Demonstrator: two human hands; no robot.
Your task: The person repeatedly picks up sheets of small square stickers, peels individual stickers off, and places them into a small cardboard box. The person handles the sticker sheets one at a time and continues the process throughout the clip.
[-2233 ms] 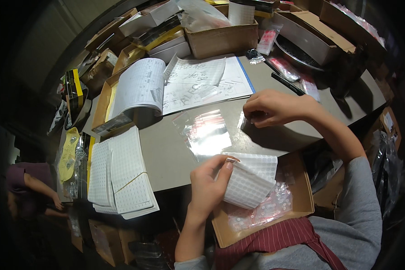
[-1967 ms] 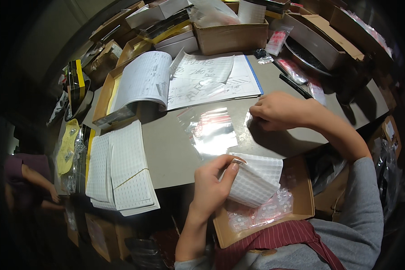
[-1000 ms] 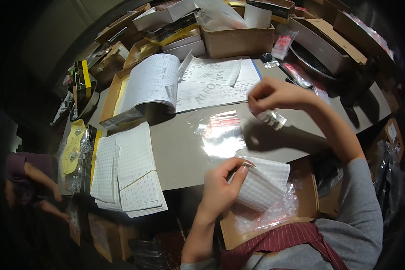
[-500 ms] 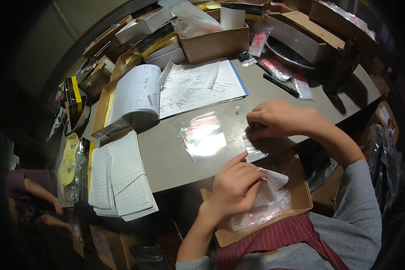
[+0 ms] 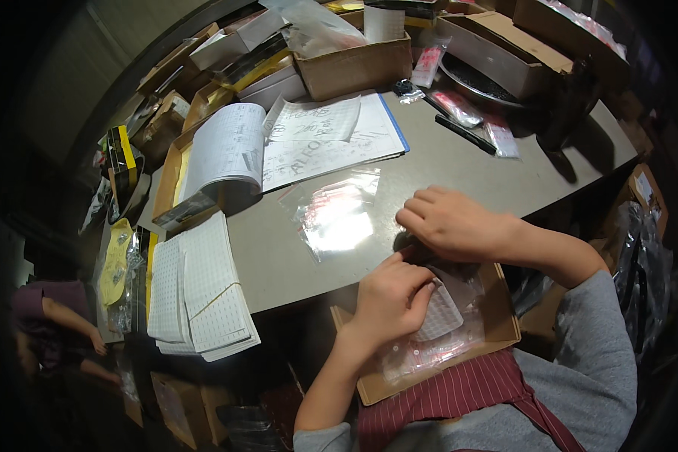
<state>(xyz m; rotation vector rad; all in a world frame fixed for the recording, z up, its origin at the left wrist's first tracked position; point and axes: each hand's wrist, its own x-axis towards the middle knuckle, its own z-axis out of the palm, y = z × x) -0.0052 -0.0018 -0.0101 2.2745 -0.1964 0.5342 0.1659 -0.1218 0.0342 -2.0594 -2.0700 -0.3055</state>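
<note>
Left hand (image 5: 388,301) has dropped into the cardboard tray (image 5: 505,320), pinching the gridded sheet (image 5: 438,316) – right hand (image 5: 452,222) (fingers curled, contents hidden) now rests at the table edge – the sheet looks set down among the bags

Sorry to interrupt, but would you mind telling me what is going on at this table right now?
A person in a grey top and striped apron is working over a shallow brown cardboard tray at the grey table's near edge. The left hand holds a white gridded sheet over clear plastic bags in the tray. The right hand rests knuckles-up at the edge, beside a clear zip bag lying flat.
</note>
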